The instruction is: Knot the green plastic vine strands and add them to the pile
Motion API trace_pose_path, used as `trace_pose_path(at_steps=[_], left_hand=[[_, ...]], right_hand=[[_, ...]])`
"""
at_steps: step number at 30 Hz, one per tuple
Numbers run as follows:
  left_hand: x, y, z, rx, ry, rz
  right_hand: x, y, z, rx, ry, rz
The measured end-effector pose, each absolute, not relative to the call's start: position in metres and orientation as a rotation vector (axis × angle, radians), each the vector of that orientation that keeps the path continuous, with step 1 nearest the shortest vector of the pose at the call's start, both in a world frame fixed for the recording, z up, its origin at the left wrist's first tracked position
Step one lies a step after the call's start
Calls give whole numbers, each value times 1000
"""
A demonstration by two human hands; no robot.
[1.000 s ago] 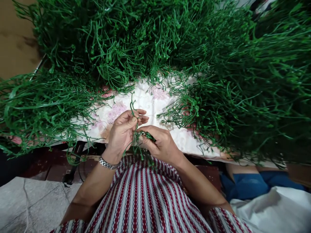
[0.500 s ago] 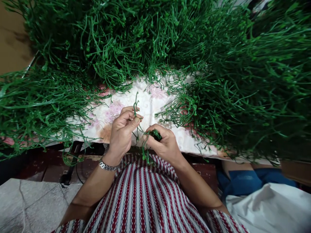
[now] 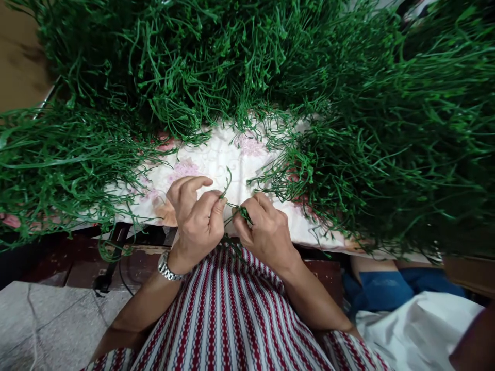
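Between thumb and forefinger, my left hand pinches a thin green plastic stem, whose curved tip sticks up over the cloth. My right hand is closed around a small clump of the same green stems, partly hidden by the fingers. The two hands are close together just above the table's front edge, with a strand running between them. A few loose ends hang below, near my striped top.
Big heaps of green artificial stems lie at the back, on the left and on the right. Beneath is a white floral tablecloth. At the lower right are a person's blue-clad legs and white fabric.
My left hand has turned palm-down and lowered slightly, tipping its stem to the right. My right hand has rolled over, knuckles up. A dark shape has appeared at the lower right edge.
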State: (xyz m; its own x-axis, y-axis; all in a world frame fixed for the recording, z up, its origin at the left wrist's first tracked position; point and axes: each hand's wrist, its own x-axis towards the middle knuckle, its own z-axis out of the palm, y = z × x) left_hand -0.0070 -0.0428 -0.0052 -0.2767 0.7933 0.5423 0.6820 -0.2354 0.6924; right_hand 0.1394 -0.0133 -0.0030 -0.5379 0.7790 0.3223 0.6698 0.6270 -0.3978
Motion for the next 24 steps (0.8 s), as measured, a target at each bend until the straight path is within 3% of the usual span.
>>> trace_pose_path(at_steps=[7,15,24], left_hand=[[-20,-43,-9,1878,1483,1301],[-19,-39,-18,1306,1441,1289],[-15,-40,-14,984,1364,1344]], right_hand=[[141,-7,-6,-1117,-2238,594],[143,1,-7,-903,-2217,862],[143,1,-14,-800,-2309,829]])
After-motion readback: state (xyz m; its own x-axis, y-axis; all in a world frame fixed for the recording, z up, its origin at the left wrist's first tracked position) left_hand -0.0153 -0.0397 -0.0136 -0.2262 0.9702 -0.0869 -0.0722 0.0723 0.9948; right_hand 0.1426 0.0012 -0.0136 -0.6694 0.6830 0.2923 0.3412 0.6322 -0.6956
